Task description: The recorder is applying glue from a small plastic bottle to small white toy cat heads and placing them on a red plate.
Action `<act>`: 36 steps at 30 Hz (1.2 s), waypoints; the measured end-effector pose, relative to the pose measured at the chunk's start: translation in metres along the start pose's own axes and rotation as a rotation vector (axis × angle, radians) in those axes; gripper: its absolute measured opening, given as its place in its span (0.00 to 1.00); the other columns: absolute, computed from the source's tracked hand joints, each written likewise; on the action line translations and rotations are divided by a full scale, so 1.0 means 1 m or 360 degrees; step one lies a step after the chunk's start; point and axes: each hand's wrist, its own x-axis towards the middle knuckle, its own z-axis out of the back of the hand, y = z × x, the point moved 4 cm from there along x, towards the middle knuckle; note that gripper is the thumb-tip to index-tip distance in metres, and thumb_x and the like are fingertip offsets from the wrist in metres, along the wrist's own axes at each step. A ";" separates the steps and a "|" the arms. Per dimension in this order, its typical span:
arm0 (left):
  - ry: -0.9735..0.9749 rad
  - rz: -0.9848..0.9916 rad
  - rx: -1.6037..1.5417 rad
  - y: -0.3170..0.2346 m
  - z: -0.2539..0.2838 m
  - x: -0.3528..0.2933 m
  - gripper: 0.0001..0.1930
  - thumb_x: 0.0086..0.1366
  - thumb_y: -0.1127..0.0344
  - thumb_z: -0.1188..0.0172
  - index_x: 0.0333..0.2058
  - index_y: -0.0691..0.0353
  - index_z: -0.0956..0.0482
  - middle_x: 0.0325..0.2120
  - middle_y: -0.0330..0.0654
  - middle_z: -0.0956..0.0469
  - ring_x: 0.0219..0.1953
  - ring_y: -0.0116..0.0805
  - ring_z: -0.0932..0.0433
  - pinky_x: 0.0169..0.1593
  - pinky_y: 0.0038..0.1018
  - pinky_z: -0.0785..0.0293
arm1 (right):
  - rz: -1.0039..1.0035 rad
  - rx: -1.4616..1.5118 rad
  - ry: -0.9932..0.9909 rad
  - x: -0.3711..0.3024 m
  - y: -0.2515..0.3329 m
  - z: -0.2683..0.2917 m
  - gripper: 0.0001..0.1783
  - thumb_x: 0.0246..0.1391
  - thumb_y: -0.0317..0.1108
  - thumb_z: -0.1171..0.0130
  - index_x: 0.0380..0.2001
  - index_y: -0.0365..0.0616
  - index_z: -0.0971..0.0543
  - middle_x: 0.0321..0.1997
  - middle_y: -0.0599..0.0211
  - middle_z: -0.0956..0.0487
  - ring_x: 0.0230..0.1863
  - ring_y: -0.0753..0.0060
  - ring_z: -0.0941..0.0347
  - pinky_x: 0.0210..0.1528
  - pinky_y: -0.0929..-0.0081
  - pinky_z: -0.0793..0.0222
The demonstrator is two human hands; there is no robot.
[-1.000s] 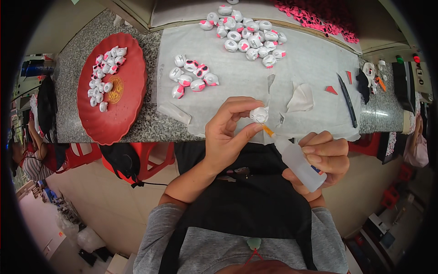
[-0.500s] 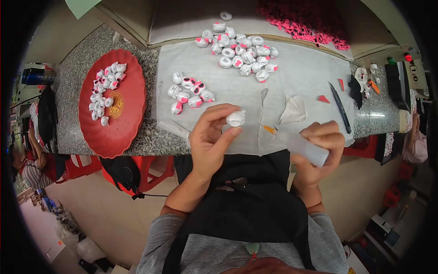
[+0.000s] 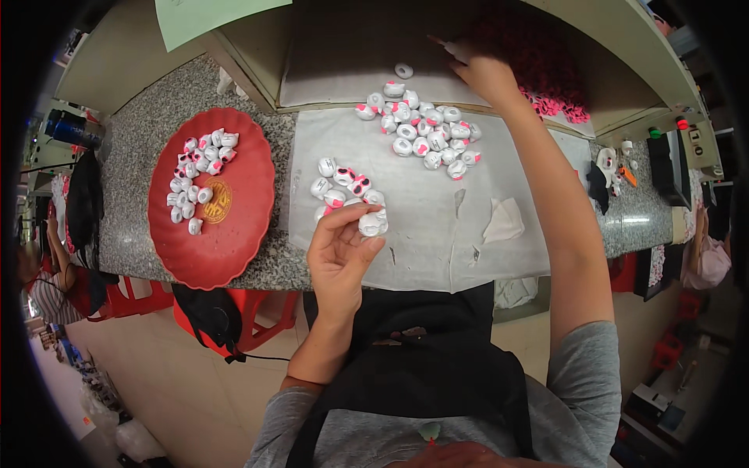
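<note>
Between the thumb and fingers of my left hand [image 3: 337, 253] is a small white cat-head bead [image 3: 373, 224], raised over the near part of the white paper. My right hand [image 3: 485, 76] reaches far forward into the dim shelf, beside a heap of small pink pieces [image 3: 555, 108]. It is closed around a pale squeeze bottle [image 3: 459, 51] whose thin tip points left; most of the bottle is hidden. Just beyond my left hand lies a small group of white-and-pink cat-head beads [image 3: 343, 177]. A larger cluster of such beads [image 3: 437, 140] sits farther back.
A red scalloped tray [image 3: 173, 242] with several beads stands at left on the speckled counter [image 3: 125, 210]. A crumpled white cloth [image 3: 503, 221] lies on the white paper [image 3: 421, 257]. One white ring-shaped piece [image 3: 403, 71] rests on the shelf. Orange and black items [image 3: 626, 175] are at right.
My right hand has moved from the table's near edge forward to the shelf with the bottle. My forearm now covers the knife's place. My left hand has shifted slightly left, still holding the bead.
</note>
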 end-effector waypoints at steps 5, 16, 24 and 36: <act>0.0007 0.0012 0.0011 0.000 0.003 0.001 0.18 0.45 0.82 0.47 0.38 0.68 0.37 0.37 0.47 0.33 0.42 0.32 0.34 0.47 0.24 0.41 | 0.0166 -0.0292 0.0133 0.009 -0.003 -0.022 0.11 0.35 0.35 0.47 0.26 0.42 0.28 0.25 0.57 0.29 0.28 0.58 0.33 0.31 0.66 0.36; 0.0185 0.0140 -0.0209 0.012 -0.024 0.001 0.18 0.45 0.83 0.48 0.37 0.67 0.36 0.38 0.49 0.34 0.46 0.35 0.37 0.49 0.27 0.42 | -0.0776 0.2064 0.0223 -0.088 0.052 0.056 0.08 0.39 0.30 0.49 0.23 0.35 0.30 0.20 0.65 0.28 0.16 0.82 0.38 0.17 0.86 0.43; 0.0299 0.0260 -0.0044 0.031 -0.055 -0.006 0.17 0.45 0.79 0.46 0.36 0.65 0.36 0.36 0.48 0.32 0.46 0.39 0.37 0.48 0.29 0.42 | -0.1106 0.2661 0.0264 -0.174 0.093 0.048 0.03 0.39 0.21 0.50 0.22 0.36 0.31 0.22 0.64 0.29 0.20 0.79 0.35 0.21 0.83 0.38; 0.0367 0.0050 0.0420 0.026 -0.059 -0.016 0.16 0.45 0.82 0.47 0.36 0.67 0.36 0.36 0.49 0.33 0.42 0.35 0.34 0.45 0.27 0.39 | -0.1203 0.2614 -0.0086 -0.200 0.080 0.075 0.04 0.37 0.20 0.49 0.20 0.35 0.33 0.23 0.60 0.31 0.20 0.75 0.35 0.22 0.81 0.38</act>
